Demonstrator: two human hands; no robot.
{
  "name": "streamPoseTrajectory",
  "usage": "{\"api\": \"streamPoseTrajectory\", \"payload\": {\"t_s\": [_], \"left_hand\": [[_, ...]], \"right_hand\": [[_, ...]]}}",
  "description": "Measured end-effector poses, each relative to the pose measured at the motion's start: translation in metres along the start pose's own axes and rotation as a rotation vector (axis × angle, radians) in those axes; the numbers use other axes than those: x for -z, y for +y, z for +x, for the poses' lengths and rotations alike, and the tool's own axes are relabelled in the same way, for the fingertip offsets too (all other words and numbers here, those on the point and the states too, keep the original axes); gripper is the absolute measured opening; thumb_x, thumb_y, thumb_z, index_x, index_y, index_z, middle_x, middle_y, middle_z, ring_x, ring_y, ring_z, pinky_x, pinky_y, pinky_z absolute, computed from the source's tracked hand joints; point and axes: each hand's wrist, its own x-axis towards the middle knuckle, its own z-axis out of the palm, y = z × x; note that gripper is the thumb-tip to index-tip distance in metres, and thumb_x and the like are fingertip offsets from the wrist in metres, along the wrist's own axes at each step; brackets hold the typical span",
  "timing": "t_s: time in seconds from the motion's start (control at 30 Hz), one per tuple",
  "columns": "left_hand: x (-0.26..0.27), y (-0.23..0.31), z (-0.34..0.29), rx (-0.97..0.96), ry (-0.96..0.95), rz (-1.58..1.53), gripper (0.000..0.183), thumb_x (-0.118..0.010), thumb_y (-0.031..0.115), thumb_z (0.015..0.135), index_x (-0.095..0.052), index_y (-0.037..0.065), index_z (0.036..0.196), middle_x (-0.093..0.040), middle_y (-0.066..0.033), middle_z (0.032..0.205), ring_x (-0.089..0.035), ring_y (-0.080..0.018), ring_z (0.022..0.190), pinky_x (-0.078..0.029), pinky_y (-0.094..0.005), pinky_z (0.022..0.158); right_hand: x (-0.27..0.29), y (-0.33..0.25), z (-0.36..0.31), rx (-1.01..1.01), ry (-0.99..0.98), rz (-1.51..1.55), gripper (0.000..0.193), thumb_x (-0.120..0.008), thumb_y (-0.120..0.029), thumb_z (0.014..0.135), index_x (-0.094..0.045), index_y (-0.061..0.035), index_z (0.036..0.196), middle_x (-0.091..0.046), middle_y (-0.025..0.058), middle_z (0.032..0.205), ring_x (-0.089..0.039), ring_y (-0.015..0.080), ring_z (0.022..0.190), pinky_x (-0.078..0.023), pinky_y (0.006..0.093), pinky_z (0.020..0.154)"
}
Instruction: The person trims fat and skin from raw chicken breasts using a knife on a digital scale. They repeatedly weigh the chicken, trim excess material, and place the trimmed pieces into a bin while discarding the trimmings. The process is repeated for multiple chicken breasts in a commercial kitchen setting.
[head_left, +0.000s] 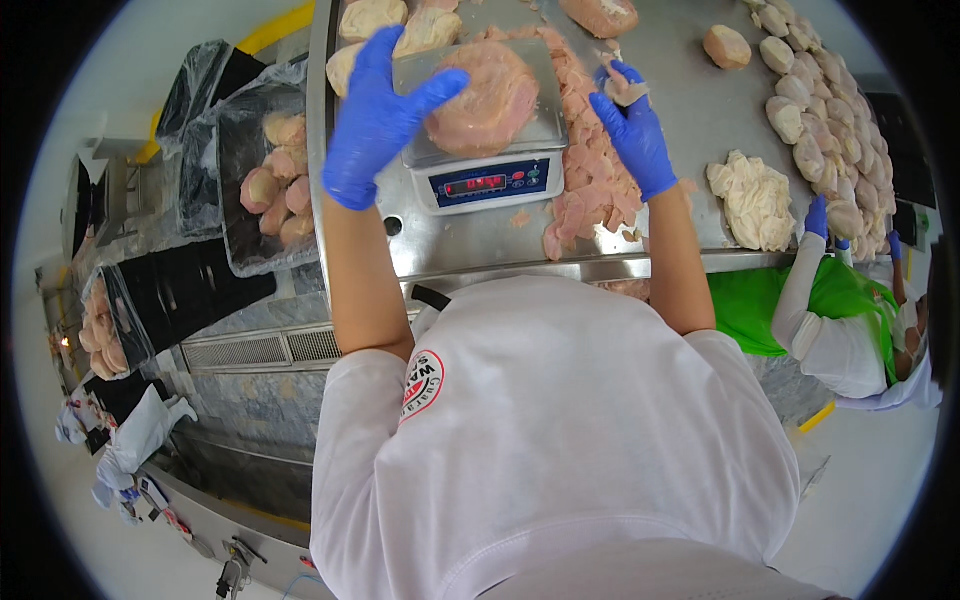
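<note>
A large round ball of raw, pale pink poultry meat [484,100] rests on the pan of a digital scale [490,180] with a lit red display. My left hand [378,115], in a blue glove, is spread at the ball's left side, its thumb reaching over the edge of the meat. To the right of the scale, my blue-gloved right hand [638,135] pinches a small scrap of raw meat [626,92] between thumb and fingers. Below and beside that hand lies a strip of loose meat scraps [590,170], running along the scale's right side.
A steel table [690,130] carries a heap of pale skin [752,200], a single meat ball [727,47] and a big pile of meat balls [830,120]. Left of it stands a lined crate [240,240] of meat balls. At right, a person in a green apron [850,310] works.
</note>
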Motion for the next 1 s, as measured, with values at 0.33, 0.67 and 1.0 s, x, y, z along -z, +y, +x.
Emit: {"api": "streamPoseTrajectory", "payload": {"t_s": [0.33,0.67,1.0], "left_hand": [[-0.046,-0.032,0.002,-0.069,-0.159,0.062,0.107,-0.089,0.045,0.061,-0.037,-0.006,0.139,-0.044,-0.0228,0.137,-0.047,-0.0346,0.126,-0.043,-0.0417,0.104],[-0.041,-0.015,0.018,-0.065,-0.373,0.070,0.107,-0.092,0.041,0.058,-0.038,0.003,0.142,-0.046,-0.0178,0.137,-0.046,-0.0330,0.128,-0.040,-0.0414,0.108],[-0.025,-0.016,0.046,-0.113,-0.664,-0.006,0.111,-0.093,0.037,0.056,-0.036,0.003,0.144,-0.045,-0.0149,0.141,-0.043,-0.0305,0.133,-0.036,-0.0401,0.111]], "right_hand": [[0.014,-0.044,-0.022,0.023,-0.412,-0.249,0.082,-0.060,-0.056,0.089,-0.027,-0.0117,0.150,-0.062,0.0152,0.063,-0.063,0.0351,0.061,-0.050,0.0426,0.059],[-0.005,-0.066,0.037,0.115,-0.533,-0.371,0.081,-0.055,-0.064,0.088,-0.033,-0.0143,0.148,-0.068,0.0199,0.082,-0.066,0.0376,0.073,-0.051,0.0450,0.065],[-0.009,-0.046,0.034,0.067,-0.523,-0.156,0.071,-0.052,-0.062,0.090,-0.038,-0.0209,0.147,-0.068,0.0227,0.095,-0.066,0.0394,0.088,-0.051,0.0449,0.077]]}}
